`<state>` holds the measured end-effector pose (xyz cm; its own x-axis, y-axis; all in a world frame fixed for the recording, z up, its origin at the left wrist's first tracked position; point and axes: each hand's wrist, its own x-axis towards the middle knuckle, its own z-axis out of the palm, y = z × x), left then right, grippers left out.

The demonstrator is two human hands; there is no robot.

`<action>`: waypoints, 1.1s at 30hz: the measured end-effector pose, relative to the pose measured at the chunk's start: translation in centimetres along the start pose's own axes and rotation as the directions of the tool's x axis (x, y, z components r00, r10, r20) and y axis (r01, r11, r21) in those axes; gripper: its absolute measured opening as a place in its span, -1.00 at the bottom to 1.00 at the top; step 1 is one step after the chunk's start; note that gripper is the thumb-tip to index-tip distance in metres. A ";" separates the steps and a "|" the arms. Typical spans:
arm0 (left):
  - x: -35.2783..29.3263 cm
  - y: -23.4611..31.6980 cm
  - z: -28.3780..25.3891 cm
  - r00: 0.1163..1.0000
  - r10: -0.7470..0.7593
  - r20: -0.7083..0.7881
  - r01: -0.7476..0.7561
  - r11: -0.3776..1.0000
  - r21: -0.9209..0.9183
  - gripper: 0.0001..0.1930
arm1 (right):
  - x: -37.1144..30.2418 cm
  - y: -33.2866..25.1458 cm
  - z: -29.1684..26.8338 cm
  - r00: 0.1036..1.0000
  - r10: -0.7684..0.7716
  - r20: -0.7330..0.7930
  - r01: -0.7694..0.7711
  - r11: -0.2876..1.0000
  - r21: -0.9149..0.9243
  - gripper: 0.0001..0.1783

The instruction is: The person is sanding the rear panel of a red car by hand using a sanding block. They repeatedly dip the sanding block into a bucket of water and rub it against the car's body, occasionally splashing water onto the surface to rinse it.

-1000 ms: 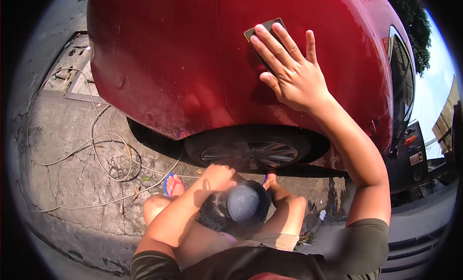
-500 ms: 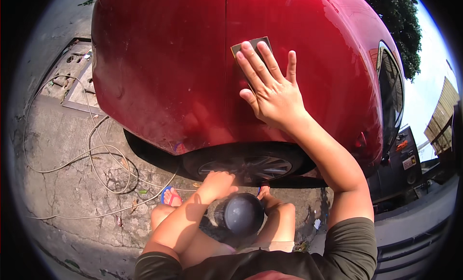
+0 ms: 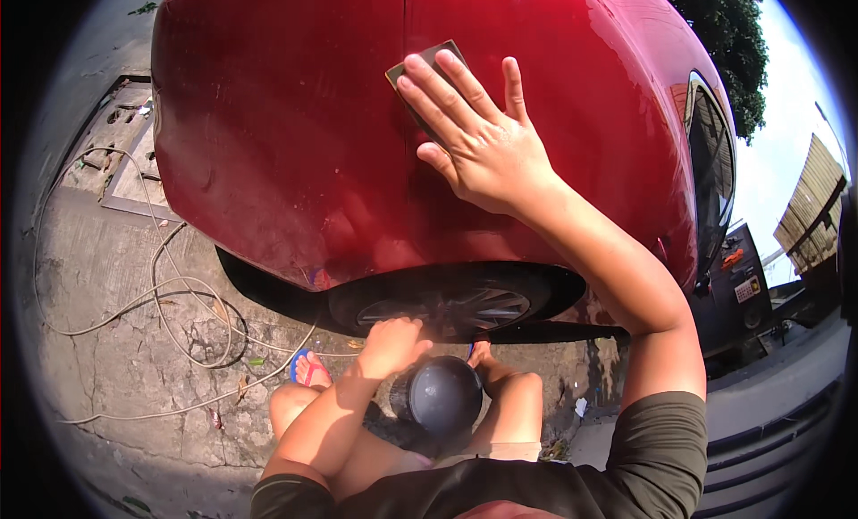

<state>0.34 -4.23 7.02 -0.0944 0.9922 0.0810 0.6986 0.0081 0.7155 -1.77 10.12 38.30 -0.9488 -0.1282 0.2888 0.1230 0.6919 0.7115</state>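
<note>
My right hand [image 3: 483, 144] lies flat with fingers spread on the upper side of a red car body [image 3: 295, 135]. Beneath its fingertips is a thin, dark, square piece that looks like sandpaper [image 3: 431, 58], pressed against the paint. It straddles the vertical panel seam [image 3: 405, 126]; the palm covers its lower part. Down in front of the wheel [image 3: 447, 310], my left hand [image 3: 393, 347] is curled with its back showing. Its fingertips are hidden, so anything inside them cannot be made out. A black bucket [image 3: 444, 396] stands between my legs, just right of that hand.
A pale hose [image 3: 192, 296] loops over cracked concrete [image 3: 107, 287] at the left, beside a framed drain cover [image 3: 134, 175]. My feet in flip-flops [image 3: 308, 369] flank the bucket. Dark slats [image 3: 769, 456] show at the lower right, a dark vehicle [image 3: 737, 296] beyond.
My right hand has slid left with the sandpaper, which now crosses the seam rather than sitting right of it. My left hand stays curled by the wheel. The whole view has shifted slightly.
</note>
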 end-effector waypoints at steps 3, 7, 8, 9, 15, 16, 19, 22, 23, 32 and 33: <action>-0.6 0.2 0.0 0.997 -0.044 -0.067 0.047 0.998 0.045 -0.51 | 1.5 -1.7 0.6 0.985 0.141 -0.095 -0.133 0.987 0.091 -0.26; -1.1 0.9 -0.8 0.991 -0.116 -0.059 0.116 0.993 -0.016 -0.46 | -8.2 -6.0 2.1 0.986 -0.142 0.089 0.150 0.985 -0.083 -0.18; -0.8 0.5 -1.0 0.988 -0.133 -0.082 0.132 0.991 -0.017 -0.46 | -6.6 -4.2 2.8 0.995 -0.073 0.071 0.074 0.997 -0.006 -0.22; -1.0 0.3 -0.3 0.987 -0.146 -0.069 0.145 0.989 -0.017 -0.46 | -2.6 -2.1 1.5 0.999 0.045 0.001 -0.045 0.993 0.106 -0.25; -0.9 0.4 -1.2 0.976 -0.179 -0.126 0.171 0.983 -0.068 -0.46 | -6.8 -3.5 3.4 0.998 0.026 0.056 -0.034 0.988 0.148 -0.21; -1.1 0.4 -1.4 0.977 -0.164 -0.136 0.154 0.985 -0.082 -0.46 | -8.8 -3.5 3.4 0.996 -0.046 0.076 0.041 0.997 0.066 -0.20; -0.1 0.6 -0.9 0.980 -0.170 -0.104 0.162 0.983 -0.083 -0.45 | -1.7 1.7 -0.2 0.997 0.070 0.015 -0.070 0.997 0.025 -0.22; -0.8 0.6 -0.3 0.978 -0.173 -0.117 0.164 0.983 -0.085 -0.44 | -1.0 4.3 0.0 0.978 0.183 -0.101 -0.176 0.981 0.078 -0.21; -0.6 1.1 -0.3 0.981 -0.155 -0.121 0.143 0.984 -0.103 -0.44 | -0.9 4.7 0.0 0.964 0.222 -0.145 -0.209 0.972 0.105 -0.20; 0.0 0.8 -1.5 0.980 -0.134 -0.144 0.126 0.990 -0.066 -0.50 | -5.5 5.2 0.0 0.973 0.228 -0.026 -0.227 0.973 0.043 -0.21; -0.7 0.6 -1.6 0.973 -0.148 -0.179 0.135 0.987 -0.083 -0.50 | -9.5 0.7 1.6 0.991 -0.002 0.134 -0.014 0.993 0.119 -0.23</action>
<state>-0.32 -5.14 8.48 -0.3223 0.9416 0.0975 0.6182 0.1313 0.7750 6.82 12.96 35.02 -0.9794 -0.0332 0.1992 0.1011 0.7735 0.6257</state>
